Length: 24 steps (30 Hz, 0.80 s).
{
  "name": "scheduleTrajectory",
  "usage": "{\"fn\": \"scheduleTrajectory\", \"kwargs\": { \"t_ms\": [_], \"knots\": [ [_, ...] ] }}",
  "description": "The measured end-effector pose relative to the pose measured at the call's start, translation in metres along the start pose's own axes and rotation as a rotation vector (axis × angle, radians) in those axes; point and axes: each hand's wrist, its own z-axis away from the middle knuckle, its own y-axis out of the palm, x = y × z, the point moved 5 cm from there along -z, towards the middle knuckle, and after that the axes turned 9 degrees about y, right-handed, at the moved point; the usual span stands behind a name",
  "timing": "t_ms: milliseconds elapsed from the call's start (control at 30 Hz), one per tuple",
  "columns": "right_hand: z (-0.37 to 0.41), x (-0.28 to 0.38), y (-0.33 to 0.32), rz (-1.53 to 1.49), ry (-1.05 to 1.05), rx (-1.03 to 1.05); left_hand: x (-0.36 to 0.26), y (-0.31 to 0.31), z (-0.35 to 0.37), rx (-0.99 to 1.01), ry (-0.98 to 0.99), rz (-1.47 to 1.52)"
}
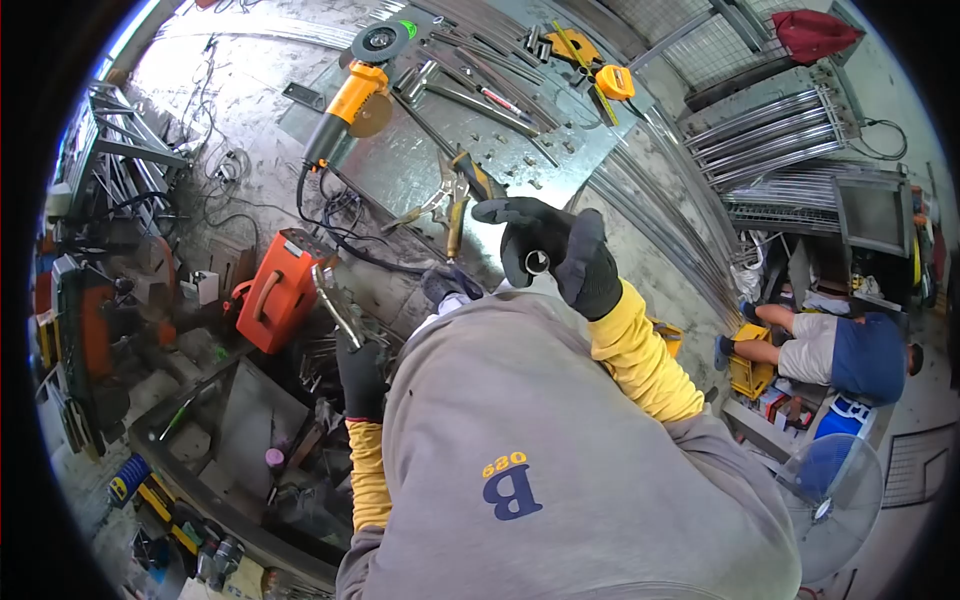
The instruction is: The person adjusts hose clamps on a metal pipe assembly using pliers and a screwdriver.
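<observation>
My left hand [363, 380], in a black glove, hangs low on the left. It is closed around a metal tool that looks like locking pliers [338, 308], jaws upward. Before my chest, my gloved right hand [565, 255] curls about a short metal tube [538, 262], whose round open end faces me. Just beyond it, another pair of locking pliers [440, 195] lies at the near edge of the metal worktable [375, 185]. A yellow angle grinder [352, 100], a hammer [470, 105] and a yellow tape measure [615, 82] rest on that table.
An orange machine [275, 290] stands at left, with cables on the floor. Below it is a metal bin [215, 420] of scrap. Long metal bars [665, 225] lie right of the table. Another person [835, 350] bends over at right, near a fan [830, 505].
</observation>
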Motion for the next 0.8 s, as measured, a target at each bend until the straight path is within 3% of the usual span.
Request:
{"fn": "scheduleTrajectory", "kwargs": {
  "t_ms": [33,100,133,167,233,367,467,567,633,700,733,800],
  "knots": [
    [-0.002,-0.005,-0.003,-0.007,-0.014,-0.001,0.002,0.0,-0.005,0.001,0.012,-0.011],
    [-0.01,-0.043,-0.018,-0.129,0.087,-0.173,-0.003,-0.002,-0.021,-0.013,0.186,-0.373],
    [-0.009,-0.058,-0.024,-0.372,0.031,-0.069,-0.044,0.017,-0.024,-0.029,0.232,-0.322],
    [-0.002,-0.069,-0.03,-0.593,0.225,-0.126,-0.048,0.02,-0.035,-0.026,0.243,-0.327],
    [0.008,-0.074,-0.033,-0.717,0.262,-0.17,-0.053,0.027,-0.059,-0.041,0.14,-0.502],
    [0.021,-0.095,-0.056,-0.849,0.222,-0.311,-0.085,0.06,-0.108,0.062,0.162,-0.732],
    [0.024,-0.113,-0.074,-1.029,0.199,-0.304,-0.116,0.096,-0.144,0.011,0.359,-0.887],
    [0.018,-0.143,-0.095,-1.123,0.148,-0.268,-0.13,0.127,-0.171,0.042,0.391,-1.035],
    [0.017,-0.141,-0.101,-1.138,0.194,-0.39,-0.115,0.135,-0.184,0.031,0.451,-1.098],
    [0.008,-0.148,-0.105,-1.335,0.406,-0.188,-0.109,0.149,-0.192,0.105,0.399,-1.309],
    [0.008,-0.146,-0.108,-1.218,0.474,-0.386,-0.11,0.151,-0.191,0.092,0.42,-1.325],
    [0.005,-0.152,-0.116,-1.248,0.486,-0.367,-0.119,0.157,-0.186,0.108,0.383,-1.407]
  ]
}}
